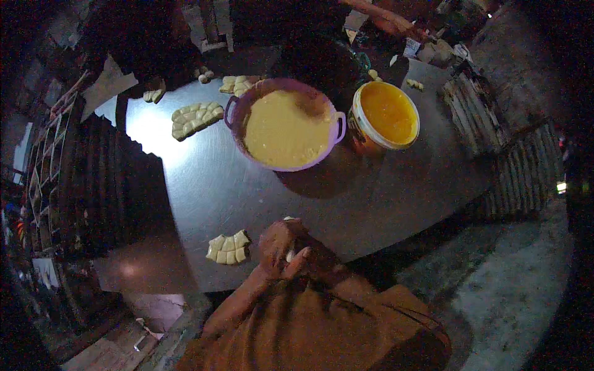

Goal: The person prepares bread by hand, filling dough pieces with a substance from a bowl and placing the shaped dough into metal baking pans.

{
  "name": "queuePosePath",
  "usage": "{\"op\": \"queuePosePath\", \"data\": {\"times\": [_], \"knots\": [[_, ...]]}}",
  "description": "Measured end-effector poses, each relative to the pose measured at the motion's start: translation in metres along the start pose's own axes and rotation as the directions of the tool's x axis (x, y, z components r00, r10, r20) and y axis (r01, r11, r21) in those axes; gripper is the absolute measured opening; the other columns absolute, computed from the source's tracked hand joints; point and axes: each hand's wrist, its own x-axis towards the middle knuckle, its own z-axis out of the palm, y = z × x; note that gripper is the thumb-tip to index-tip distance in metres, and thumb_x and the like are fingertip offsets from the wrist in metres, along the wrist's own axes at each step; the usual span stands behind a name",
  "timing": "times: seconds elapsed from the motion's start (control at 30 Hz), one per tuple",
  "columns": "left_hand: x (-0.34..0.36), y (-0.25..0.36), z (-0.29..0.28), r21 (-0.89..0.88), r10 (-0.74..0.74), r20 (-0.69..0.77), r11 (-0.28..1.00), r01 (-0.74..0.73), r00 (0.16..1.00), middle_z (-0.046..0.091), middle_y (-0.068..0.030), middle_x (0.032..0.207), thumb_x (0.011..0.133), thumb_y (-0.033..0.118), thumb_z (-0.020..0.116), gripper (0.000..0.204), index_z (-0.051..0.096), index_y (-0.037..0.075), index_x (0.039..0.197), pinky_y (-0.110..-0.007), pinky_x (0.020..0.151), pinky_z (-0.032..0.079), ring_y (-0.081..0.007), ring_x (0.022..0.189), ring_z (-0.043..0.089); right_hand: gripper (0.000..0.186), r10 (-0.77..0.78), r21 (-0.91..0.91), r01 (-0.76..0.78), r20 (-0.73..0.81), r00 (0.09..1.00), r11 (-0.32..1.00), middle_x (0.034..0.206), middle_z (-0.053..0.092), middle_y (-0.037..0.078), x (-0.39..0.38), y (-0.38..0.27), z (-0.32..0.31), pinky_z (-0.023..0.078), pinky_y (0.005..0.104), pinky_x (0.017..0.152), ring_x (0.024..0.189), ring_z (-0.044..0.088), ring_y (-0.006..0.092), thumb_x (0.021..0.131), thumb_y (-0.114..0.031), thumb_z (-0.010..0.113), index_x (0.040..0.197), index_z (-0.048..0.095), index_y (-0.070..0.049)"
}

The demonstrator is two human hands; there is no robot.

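Observation:
My two hands are pressed together at the table's near edge. My left hand (276, 244) lies over my right hand (314, 250), which is partly hidden. Between them shows a bit of pale dough (290, 255); its full shape is covered by my fingers. Just left of my hands lies a flat slab of dough scored into squares (228, 248). Farther off stands a wide purple basin (237, 141) with two handles, filled with a pale yellow, flour-like mass (288, 130). Right of it, a white-rimmed bucket (365, 131) holds something orange-yellow (388, 113).
More cut dough (197, 119) lies left of the basin, with other pieces (239, 85) behind it. The metal table (216, 185) reflects a bright light at left. Another person's arm (387, 20) reaches in at the far right. Corrugated sheets (526, 167) stand beyond the table's right side.

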Motion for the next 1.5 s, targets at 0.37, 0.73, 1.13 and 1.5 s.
{"op": "queuePosePath", "data": {"times": [0.37, 0.73, 1.13, 1.5], "knots": [[-0.013, -0.038, -0.037, -0.282, -0.685, -0.087, 0.713, 0.642, 0.723, 0.066, -0.0097, 0.105, 0.097, 0.015, 0.055, 0.019, 0.061, 0.0, 0.107, -0.032, 0.09, 0.046, -0.0177, 0.1, 0.061, 0.031, -0.188, -0.236, 0.194, 0.049, 0.981, 0.952, 0.108, 0.069, 0.007, 0.214, -0.105, -0.155, 0.049, 0.0308, 0.083, 0.094, 0.063, 0.0168, 0.09, -0.009, 0.063, 0.12, 0.066, -0.007], [-0.065, -0.068, -0.082, -0.415, -0.768, -0.378, 0.64, 0.647, 0.517, 0.066, -0.0089, 0.096, 0.094, 0.013, 0.061, 0.014, 0.062, 0.0, 0.1, -0.034, 0.09, 0.049, -0.0196, 0.096, 0.063, 0.039, 0.423, -0.967, 0.18, 0.242, 0.873, 0.182, 0.098, 0.074, 0.008, 0.431, -0.07, -0.259, 0.051, 0.0324, 0.061, 0.071, 0.062, 0.0164, 0.082, -0.001, 0.062, 0.116, 0.071, -0.02], [-0.046, -0.058, -0.079, -0.377, -0.785, -0.338, 0.619, 0.689, 0.519, 0.067, -0.0091, 0.097, 0.094, 0.014, 0.061, 0.014, 0.063, 0.001, 0.098, -0.033, 0.088, 0.05, -0.019, 0.094, 0.064, 0.041, 0.544, -0.885, 0.005, 0.291, 0.787, 0.466, 0.089, 0.071, 0.004, 0.417, -0.092, -0.266, 0.054, 0.0302, 0.061, 0.072, 0.062, 0.0138, 0.076, 0.005, 0.068, 0.115, 0.071, -0.008], [-0.025, -0.053, -0.057, -0.669, -0.835, -0.092, 0.455, 0.587, 0.542, 0.064, -0.0103, 0.106, 0.095, 0.019, 0.06, 0.022, 0.06, 0.002, 0.108, -0.034, 0.093, 0.048, -0.0198, 0.099, 0.062, 0.066, 0.03, 0.125, -0.094, 0.443, 0.896, 0.988, 0.121, 0.06, 0.004, 0.313, -0.107, -0.23, 0.054, 0.0338, 0.09, 0.106, 0.062, 0.0172, 0.084, -0.009, 0.072, 0.142, 0.04, -0.009]]}}
